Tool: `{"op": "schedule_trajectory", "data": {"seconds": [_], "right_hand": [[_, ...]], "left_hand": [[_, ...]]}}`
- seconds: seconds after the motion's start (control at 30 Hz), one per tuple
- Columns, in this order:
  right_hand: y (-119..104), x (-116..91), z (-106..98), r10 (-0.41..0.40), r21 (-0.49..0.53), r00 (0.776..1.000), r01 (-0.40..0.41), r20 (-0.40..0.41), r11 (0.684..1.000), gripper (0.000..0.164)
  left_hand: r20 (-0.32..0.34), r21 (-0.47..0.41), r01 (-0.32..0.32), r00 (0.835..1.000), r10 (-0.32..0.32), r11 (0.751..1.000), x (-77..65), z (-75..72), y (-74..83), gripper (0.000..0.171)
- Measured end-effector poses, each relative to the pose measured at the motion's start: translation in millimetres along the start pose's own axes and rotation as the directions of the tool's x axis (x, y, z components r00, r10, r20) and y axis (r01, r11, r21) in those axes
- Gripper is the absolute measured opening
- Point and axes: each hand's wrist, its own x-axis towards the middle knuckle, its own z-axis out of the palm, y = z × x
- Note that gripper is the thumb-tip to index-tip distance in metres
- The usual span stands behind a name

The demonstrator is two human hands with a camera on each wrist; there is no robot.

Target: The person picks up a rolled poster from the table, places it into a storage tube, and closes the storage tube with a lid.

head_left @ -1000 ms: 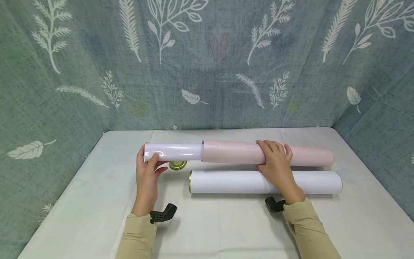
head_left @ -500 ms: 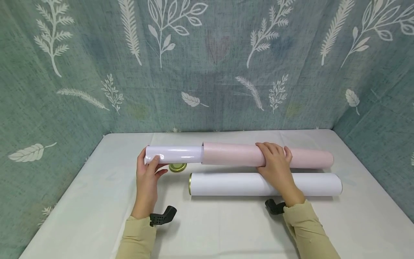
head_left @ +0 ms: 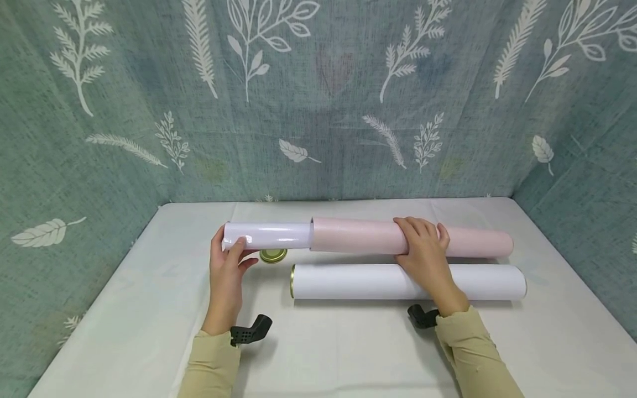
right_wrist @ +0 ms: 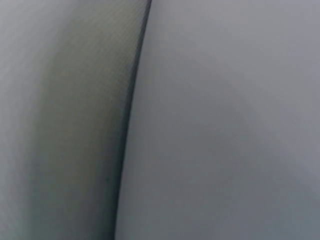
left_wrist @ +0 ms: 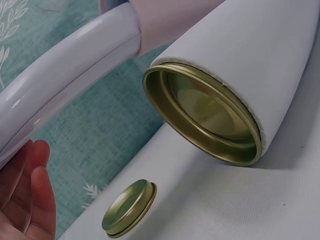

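In the head view, a glossy white rolled sheet sticks out of the left end of a pink cardboard tube. My left hand grips the roll's outer end, thumb on the near side. My right hand holds the pink tube around its middle from above. Nearer me lies a white tube, its gold metal end facing the left wrist camera. A small gold lid rests on the table below the roll. How far the roll reaches inside the pink tube is hidden.
A white cloth covers the table. Behind and at both sides hangs a green-blue curtain with white leaf prints. The right wrist view shows only a close, blurred pale surface and a dark edge.
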Motion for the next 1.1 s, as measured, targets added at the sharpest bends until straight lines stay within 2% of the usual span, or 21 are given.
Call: {"op": "schedule_trajectory", "data": {"seconds": [0.37, 0.87, 1.1], "right_hand": [[0.9, 0.5, 0.0, 0.001, -0.004, 1.000, -0.001, 0.007, 1.000, 0.070], [-0.7, 0.0, -1.5, 0.002, 0.008, 1.000, -0.002, 0.005, 1.000, 0.069], [0.2, -0.2, -1.0, 0.000, 0.005, 1.000, 0.000, 0.003, 1.000, 0.069]], "left_hand": [[0.018, -0.002, 0.000, 1.000, 0.000, 1.000, 1.0, 2.9, -1.4, 0.054], [0.018, 0.031, 0.034, 0.999, -0.035, 0.999, -0.3, 7.1, -2.0, 0.056], [0.028, 0.038, 0.025, 0.999, -0.026, 0.999, -0.3, 8.5, -3.7, 0.058]]}}
